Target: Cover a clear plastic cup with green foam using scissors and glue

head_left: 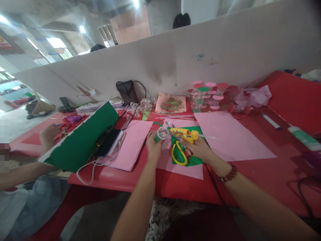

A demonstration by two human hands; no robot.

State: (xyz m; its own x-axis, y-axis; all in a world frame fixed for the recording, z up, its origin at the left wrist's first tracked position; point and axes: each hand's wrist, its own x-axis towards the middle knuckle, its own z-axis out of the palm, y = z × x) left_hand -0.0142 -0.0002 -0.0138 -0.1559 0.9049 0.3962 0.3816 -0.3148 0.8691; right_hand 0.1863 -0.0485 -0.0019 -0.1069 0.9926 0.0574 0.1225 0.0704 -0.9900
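My right hand [198,149] is closed around a yellow glue gun [185,134], its nozzle aimed left at a small clear plastic cup [163,133]. That cup is pinched in my left hand [153,144], which hovers over pink paper [175,160]. Yellow-handled scissors [178,154] lie on a green sheet [194,160] just under both hands. A red bead bracelet [228,174] circles my right wrist. The gun's black cord [213,182] runs down off the table edge.
A large pink sheet [230,135] lies to the right, another pink sheet [131,144] to the left beside a dark phone [108,142]. Stacked clear cups with pink lids [208,95] stand by the white partition [175,57]. Another person's hand [48,135] holds green board [85,137] at left.
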